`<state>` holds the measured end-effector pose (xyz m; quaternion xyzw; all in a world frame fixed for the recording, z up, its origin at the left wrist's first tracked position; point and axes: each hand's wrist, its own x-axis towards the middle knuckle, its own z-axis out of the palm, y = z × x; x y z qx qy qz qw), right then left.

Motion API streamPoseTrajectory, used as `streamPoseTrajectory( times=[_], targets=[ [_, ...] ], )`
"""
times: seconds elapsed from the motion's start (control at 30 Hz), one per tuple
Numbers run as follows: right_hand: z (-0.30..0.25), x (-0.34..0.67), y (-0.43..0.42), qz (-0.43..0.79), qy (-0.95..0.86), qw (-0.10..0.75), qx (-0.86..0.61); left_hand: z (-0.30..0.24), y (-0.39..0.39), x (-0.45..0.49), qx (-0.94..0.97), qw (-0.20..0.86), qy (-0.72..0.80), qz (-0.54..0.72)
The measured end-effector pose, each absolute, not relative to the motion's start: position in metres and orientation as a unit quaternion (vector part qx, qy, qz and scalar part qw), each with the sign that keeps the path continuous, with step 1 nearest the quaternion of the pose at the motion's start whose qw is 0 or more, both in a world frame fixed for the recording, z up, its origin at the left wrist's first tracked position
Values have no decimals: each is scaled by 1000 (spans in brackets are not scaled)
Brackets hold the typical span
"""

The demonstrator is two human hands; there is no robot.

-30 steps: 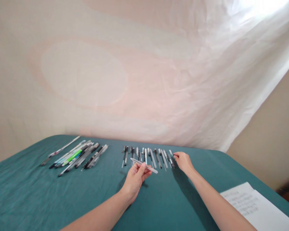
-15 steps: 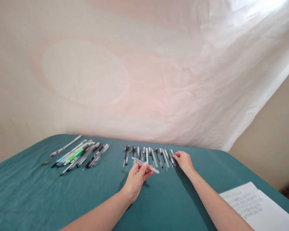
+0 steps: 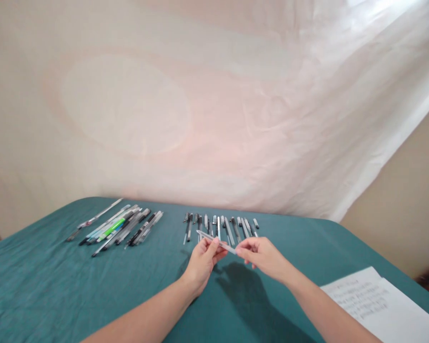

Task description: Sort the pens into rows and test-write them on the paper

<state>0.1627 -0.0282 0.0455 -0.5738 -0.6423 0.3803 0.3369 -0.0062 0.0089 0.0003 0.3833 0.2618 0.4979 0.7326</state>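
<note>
My left hand pinches a clear pen by its middle, holding it just above the teal tablecloth. My right hand has closed its fingertips on the pen's right end. Right behind both hands lies a row of several black and clear pens, side by side. A looser bunch of pens, one with a green barrel, lies farther left.
The teal-covered table runs across the view, with its far edge against a hanging white sheet. A printed white paper lies at the near right corner.
My right hand has left the right end of the pen row and come in to the left, taking hold of the end of the pen that my left hand keeps holding.
</note>
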Motion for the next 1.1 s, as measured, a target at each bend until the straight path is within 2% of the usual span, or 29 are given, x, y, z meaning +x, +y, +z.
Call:
streamPoseTrajectory(
  times=[0.4,0.67,0.9,1.03,1.1],
  targets=[
    [48,155,-45,269,-704,302,-584,2,7,-6,408,725,264,488],
    [59,171,-65,226,-741,241,-585,0,9,-7,375,724,272,511],
    [74,220,-85,215,-727,243,-605,-1,16,-9,263,733,274,565],
    [69,250,-82,229,-690,261,-635,-1,15,-10,266,730,278,565],
    [58,263,-72,198,-654,273,-677,-1,13,-10,294,726,281,555]
  ],
)
